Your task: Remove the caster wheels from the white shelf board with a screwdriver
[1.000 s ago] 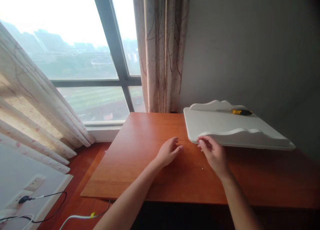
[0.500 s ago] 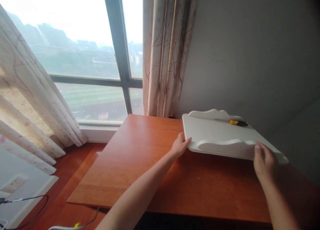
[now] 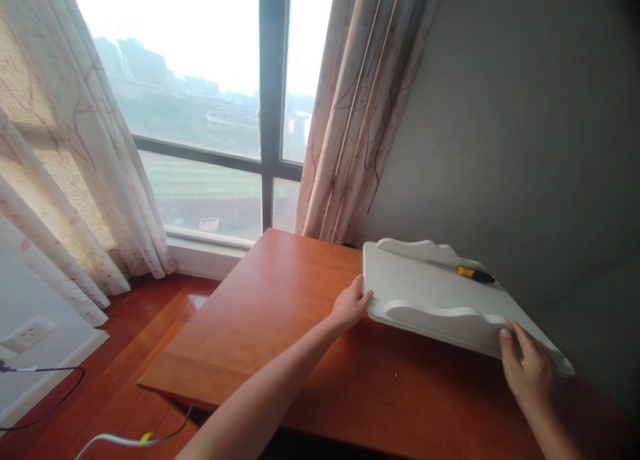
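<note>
Left hand [image 3: 350,305] closed on the near-left corner and right hand [image 3: 530,367] pinching the wavy rail [image 3: 440,318], a person grips a white board [image 3: 415,280] on the worktop [image 3: 225,327], right of centre, in what appears to be a handling step calling for a steady, level two-handed hold beneath the loose yellow-and-black tool [image 3: 475,274]. In the earliest frame the left hand is clear of the board, the right beside its near-left corner; the board now slants more in view.
</note>
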`<action>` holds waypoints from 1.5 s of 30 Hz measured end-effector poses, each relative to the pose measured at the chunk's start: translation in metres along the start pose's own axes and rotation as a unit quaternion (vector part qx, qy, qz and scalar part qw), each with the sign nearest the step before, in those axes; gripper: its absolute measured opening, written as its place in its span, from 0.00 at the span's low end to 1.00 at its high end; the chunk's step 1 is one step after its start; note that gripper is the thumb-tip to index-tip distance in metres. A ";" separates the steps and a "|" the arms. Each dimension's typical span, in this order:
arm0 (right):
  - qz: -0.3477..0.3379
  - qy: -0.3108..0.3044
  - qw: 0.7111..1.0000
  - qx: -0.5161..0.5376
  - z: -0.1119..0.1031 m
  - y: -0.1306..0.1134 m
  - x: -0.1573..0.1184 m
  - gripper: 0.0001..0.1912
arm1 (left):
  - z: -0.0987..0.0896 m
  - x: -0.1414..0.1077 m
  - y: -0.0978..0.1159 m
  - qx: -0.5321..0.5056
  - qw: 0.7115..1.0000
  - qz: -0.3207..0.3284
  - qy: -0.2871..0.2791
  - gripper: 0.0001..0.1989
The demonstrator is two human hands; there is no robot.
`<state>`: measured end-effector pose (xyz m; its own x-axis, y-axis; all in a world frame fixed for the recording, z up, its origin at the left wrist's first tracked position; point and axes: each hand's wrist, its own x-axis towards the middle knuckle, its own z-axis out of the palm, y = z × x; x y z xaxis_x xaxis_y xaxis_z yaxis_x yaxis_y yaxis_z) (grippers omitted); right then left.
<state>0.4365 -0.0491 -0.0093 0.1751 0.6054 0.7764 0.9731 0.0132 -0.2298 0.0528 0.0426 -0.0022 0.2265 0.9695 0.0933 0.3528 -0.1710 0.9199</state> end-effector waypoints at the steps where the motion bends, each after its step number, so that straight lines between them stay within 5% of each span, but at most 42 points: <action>1: -0.003 -0.001 1.000 0.008 -0.002 -0.005 -0.002 0.34 | -0.005 -0.003 -0.002 0.000 1.000 -0.001 0.004 0.27; 19: -0.064 -0.056 0.991 0.103 -0.016 -0.145 -0.037 0.23 | -0.124 -0.078 -0.039 -0.108 0.993 -0.010 0.044 0.32; 30: -0.150 -0.072 0.977 0.134 -0.018 -0.215 -0.048 0.22 | -0.187 -0.113 -0.052 0.019 0.989 -0.030 0.142 0.33; 37: -0.163 -0.085 0.970 0.158 -0.023 -0.239 -0.050 0.26 | -0.202 -0.130 -0.051 0.014 0.977 -0.044 0.208 0.33; 45: -0.137 -0.117 0.967 0.183 -0.031 -0.239 -0.046 0.20 | -0.192 -0.136 -0.051 -0.032 0.970 -0.056 0.234 0.32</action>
<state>0.2005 -0.1044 0.0281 -0.1620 0.7015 0.6940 0.8530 0.4531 -0.2589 -0.1704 -0.0466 0.0111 -0.2522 0.9574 0.1407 0.2908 -0.0637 0.9547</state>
